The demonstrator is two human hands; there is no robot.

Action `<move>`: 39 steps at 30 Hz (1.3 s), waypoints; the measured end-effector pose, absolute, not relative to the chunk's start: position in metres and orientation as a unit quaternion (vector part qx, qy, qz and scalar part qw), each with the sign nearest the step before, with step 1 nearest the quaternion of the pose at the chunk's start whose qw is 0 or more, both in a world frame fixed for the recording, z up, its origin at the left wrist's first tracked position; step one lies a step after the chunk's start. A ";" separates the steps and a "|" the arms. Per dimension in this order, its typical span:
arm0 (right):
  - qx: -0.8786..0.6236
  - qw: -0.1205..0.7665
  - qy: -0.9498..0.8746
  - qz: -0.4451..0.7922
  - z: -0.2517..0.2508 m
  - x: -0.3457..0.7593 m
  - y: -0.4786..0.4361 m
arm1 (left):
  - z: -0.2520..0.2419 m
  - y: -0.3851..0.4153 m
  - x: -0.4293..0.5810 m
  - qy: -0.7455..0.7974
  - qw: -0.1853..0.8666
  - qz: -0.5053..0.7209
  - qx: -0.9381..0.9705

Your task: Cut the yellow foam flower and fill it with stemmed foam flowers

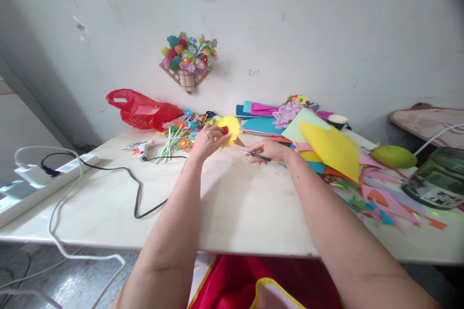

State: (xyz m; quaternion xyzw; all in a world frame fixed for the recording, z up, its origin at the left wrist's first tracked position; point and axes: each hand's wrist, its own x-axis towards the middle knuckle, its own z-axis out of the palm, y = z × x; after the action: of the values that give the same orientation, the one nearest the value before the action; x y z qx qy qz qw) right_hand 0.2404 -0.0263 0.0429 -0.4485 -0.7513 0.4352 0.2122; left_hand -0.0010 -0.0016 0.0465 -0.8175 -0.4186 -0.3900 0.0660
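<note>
My left hand (210,141) has its fingers closed on a small red piece (225,130), which looks like craft foam or paper. Just behind them lies a yellow scalloped flower shape (234,126); whether the hand also touches it I cannot tell. To the right, my right hand (270,149) grips a slim tool (261,157) with a thin silver end and a dark handle. Its silver end points left toward my left hand. Whether this is scissors or a craft blade is too small to tell. Some small pinkish scraps (258,161) lie below the right fingers.
On the left are a glue gun (145,149) with its black cord, pale green stems (171,142), a red bag (141,111) and a power strip (68,169). Coloured sheets (333,147), scraps (384,203), a mango (393,156) and a glass jar (440,178) occupy the right side.
</note>
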 end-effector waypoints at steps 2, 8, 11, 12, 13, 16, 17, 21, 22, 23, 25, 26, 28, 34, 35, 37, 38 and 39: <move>-0.444 0.209 -0.757 0.431 0.042 0.241 -0.025 | 0.049 -0.002 0.001 -0.416 0.079 -0.387 -0.819; -0.448 0.194 -0.772 0.407 0.041 0.246 -0.023 | 0.064 -0.003 0.006 -0.415 0.114 -0.366 -0.825; -0.458 0.201 -0.770 0.397 0.043 0.247 -0.025 | 0.072 -0.003 0.008 -0.425 0.121 -0.339 -0.831; -0.459 0.203 -0.770 0.394 0.044 0.247 -0.026 | 0.074 -0.004 0.009 -0.427 0.123 -0.328 -0.833; -0.459 0.205 -0.771 0.390 0.044 0.247 -0.027 | 0.076 -0.004 0.010 -0.429 0.126 -0.318 -0.836; -0.460 0.207 -0.775 0.381 0.046 0.246 -0.030 | 0.082 -0.006 0.012 -0.438 0.132 -0.292 -0.840; -0.460 0.208 -0.774 0.383 0.046 0.246 -0.030 | 0.083 -0.006 0.012 -0.441 0.132 -0.287 -0.840; -0.447 0.204 -0.768 0.410 0.046 0.250 -0.029 | 0.082 -0.006 0.010 -0.445 0.127 -0.287 -0.839; -0.441 0.199 -0.769 0.418 0.047 0.251 -0.029 | 0.081 -0.005 0.009 -0.446 0.124 -0.289 -0.838; -0.437 0.195 -0.768 0.426 0.047 0.252 -0.029 | 0.079 -0.004 0.008 -0.447 0.119 -0.291 -0.838; -0.434 0.192 -0.766 0.434 0.049 0.255 -0.030 | 0.076 -0.002 0.006 -0.449 0.104 -0.301 -0.835; -0.437 0.195 -0.762 0.436 0.049 0.256 -0.030 | 0.074 -0.001 0.005 -0.450 0.095 -0.309 -0.832; -0.445 0.207 -0.755 0.435 0.050 0.257 -0.032 | 0.071 0.000 0.004 -0.456 0.076 -0.325 -0.825; -0.446 0.216 -0.749 0.439 0.046 0.256 -0.029 | 0.071 0.001 0.007 -0.483 0.035 -0.327 -0.812; -0.445 0.214 -0.753 0.436 0.045 0.256 -0.028 | 0.071 0.001 0.008 -0.484 0.033 -0.325 -0.812; -0.441 0.212 -0.758 0.431 0.042 0.255 -0.026 | 0.073 0.001 0.009 -0.485 0.035 -0.320 -0.814; -0.440 0.213 -0.759 0.431 0.041 0.254 -0.025 | 0.073 0.001 0.009 -0.486 0.035 -0.318 -0.813; -0.439 0.215 -0.759 0.430 0.040 0.254 -0.025 | 0.074 0.001 0.009 -0.489 0.034 -0.317 -0.812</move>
State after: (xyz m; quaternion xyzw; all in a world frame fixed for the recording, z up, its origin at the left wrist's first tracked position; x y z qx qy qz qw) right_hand 0.2539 -0.0249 0.0405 -0.4393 -0.7588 0.4298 0.2154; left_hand 0.0095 0.0011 0.0740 -0.8117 -0.4893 -0.3172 0.0339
